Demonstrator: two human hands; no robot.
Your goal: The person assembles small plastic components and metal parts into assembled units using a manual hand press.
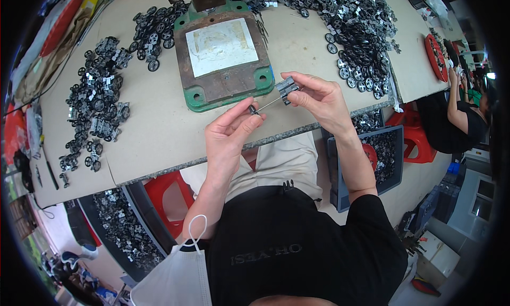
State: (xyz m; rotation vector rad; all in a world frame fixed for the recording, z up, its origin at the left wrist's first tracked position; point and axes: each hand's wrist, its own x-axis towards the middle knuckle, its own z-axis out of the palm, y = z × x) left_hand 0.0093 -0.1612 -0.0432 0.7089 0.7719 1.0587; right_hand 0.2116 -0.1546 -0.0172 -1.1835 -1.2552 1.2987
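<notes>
Above the front edge of the workbench, my left hand (227, 135) pinches a small black wheel (253, 109) between thumb and fingertips. A thin metal axle (270, 102) runs from that wheel toward a small dark grey plastic chassis part (287, 89). My right hand (325, 103) grips this part with thumb and index finger. Whether the axle's tip has entered the part, I cannot tell. Both hands are just in front of a press with a green metal base (194, 103) and a white sheet (222, 47) on its brown plate.
Heaped black wheels (353, 51) cover the bench's far right. Assembled wheeled chassis (98, 99) lie along its left side. Below the bench stand a grey crate (394, 170) at right, a parts-filled bin (125, 226) at left and red stools (169, 200). Another person (451, 117) sits at far right.
</notes>
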